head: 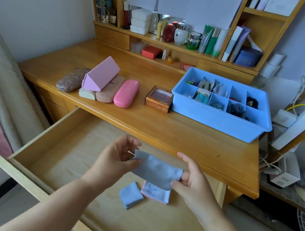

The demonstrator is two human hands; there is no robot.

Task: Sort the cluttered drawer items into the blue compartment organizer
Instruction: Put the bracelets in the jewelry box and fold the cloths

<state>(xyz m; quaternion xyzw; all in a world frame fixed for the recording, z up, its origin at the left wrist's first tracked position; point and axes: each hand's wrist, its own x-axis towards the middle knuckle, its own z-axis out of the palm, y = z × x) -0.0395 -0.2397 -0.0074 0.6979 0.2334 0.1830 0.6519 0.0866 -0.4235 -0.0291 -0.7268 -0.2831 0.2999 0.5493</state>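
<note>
Pinching a grey cloth (155,170) between both hands' fingers (177,185), above a pink cloth (156,193) with unreadable blue print.

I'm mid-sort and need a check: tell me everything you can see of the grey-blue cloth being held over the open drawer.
The grey-blue cloth is a thin, soft, matte fabric piece, plain and unprinted, apparently folded into a band. It is held in the air above the open wooden drawer, stretched between both hands: the left hand pinches its left end, the right hand grips its right end, fingers wrapped behind. It sags slightly at its lower edge and touches nothing else.
</note>
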